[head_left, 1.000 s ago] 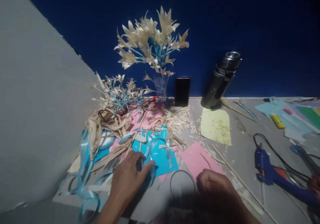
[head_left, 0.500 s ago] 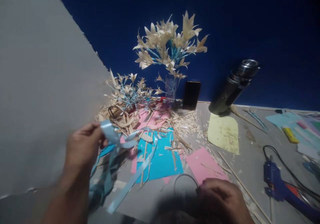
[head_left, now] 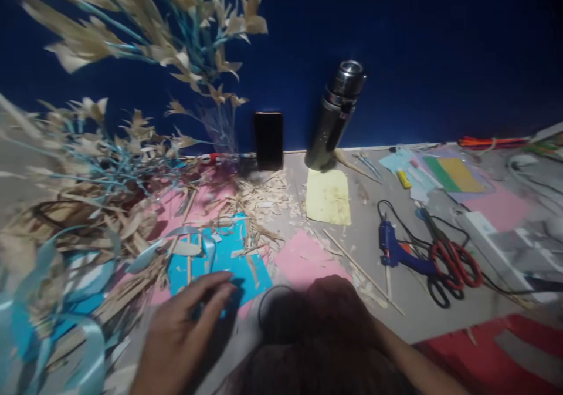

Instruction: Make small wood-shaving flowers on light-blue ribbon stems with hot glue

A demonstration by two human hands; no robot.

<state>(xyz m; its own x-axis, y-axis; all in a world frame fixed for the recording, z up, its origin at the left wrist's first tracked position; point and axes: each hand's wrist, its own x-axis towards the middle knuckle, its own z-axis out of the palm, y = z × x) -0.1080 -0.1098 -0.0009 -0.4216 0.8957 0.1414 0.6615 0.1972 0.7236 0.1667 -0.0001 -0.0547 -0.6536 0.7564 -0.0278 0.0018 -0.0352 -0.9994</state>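
My left hand [head_left: 189,324] hovers over the front of a blue paper sheet [head_left: 253,272], thumb and fingers apart with nothing visible between them. Light blue satin ribbon [head_left: 90,342] lies in loose loops to its left, over dry husk strips [head_left: 127,292]. My right hand [head_left: 336,304] is in shadow near the front, its fingers closed at the edge of a thin wire ring [head_left: 260,310]. The far part of that ring is hidden by a dark shape, which looks like the top of my head. A pink paper sheet [head_left: 303,257] lies just beyond the right hand.
Husk flowers [head_left: 176,54] stand in a clear vase at back left, beside a propped phone [head_left: 269,142] and a leaning flask [head_left: 332,116]. Rightward lie a blue glue gun [head_left: 396,251], scissors [head_left: 455,263] with red handles, a yellow paper [head_left: 328,198] and a thin stick [head_left: 360,269].
My left hand has let go of the light blue ribbon and moved right, over the blue sheet. The view has swung right, bringing the scissors in. My right hand stays by the wire ring.
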